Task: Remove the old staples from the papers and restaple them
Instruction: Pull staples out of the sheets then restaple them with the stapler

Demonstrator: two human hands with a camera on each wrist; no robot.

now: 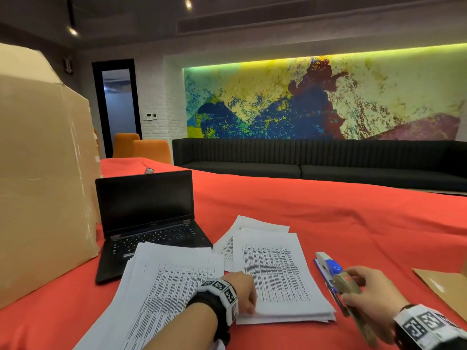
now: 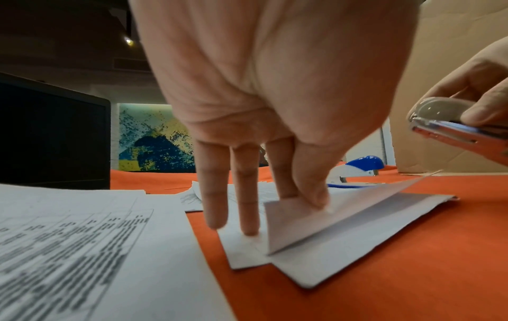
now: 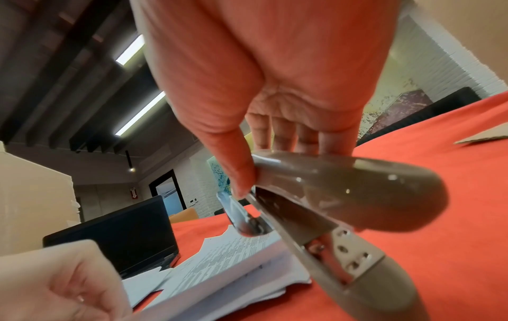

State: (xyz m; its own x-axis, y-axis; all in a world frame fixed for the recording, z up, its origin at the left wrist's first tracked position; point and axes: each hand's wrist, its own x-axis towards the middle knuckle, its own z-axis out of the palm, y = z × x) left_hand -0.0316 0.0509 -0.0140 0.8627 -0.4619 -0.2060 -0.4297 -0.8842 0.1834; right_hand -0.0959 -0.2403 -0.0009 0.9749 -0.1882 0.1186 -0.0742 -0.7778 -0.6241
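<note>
1. Gripping a grey-brown stapler (image 1: 347, 284): right hand (image 1: 367, 290), fingers curled over the top, thumb against the side; held up off the tabletop (image 1: 328, 210) at the right edge of the paper stack. Rear end blurred and cut off at the lower frame edge in the head view.
2. Stapler mouth seen from the right wrist: metal nose (image 3: 244, 219) just over the far corner of the stack; contact with the sheets not clear.
3. Left hand (image 1: 243, 291): thumb and forefinger pinching up the near corner of the top sheets (image 2: 316, 219), two other fingers (image 2: 247, 195) straight and pressing down on the paper; little finger not made out.
4. Stack of papers (image 1: 275, 274): printed tables, lying on the red-covered tabletop between the two hands, edges uneven. Print too blurred to read; staples not discernible in any view.
5. Second spread of printed sheets (image 1: 156, 294), left of the stack, overlapping the laptop's front edge, partly hidden under the left forearm and cut off at the bottom.
6. More sheets (image 1: 252, 226) behind the stack, mostly covered by it.
7. Blue-and-white stapler (image 1: 328, 263), resting on the tabletop just beyond the right hand; near end hidden by the held stapler.
8. Laptop (image 1: 146, 215), open, screen dark, left of centre.
9. Large cardboard box (image 1: 43, 173) at far left, cut off by the frame.
10. Flat cardboard piece (image 1: 442, 286) at far right, only partly in view.
</note>
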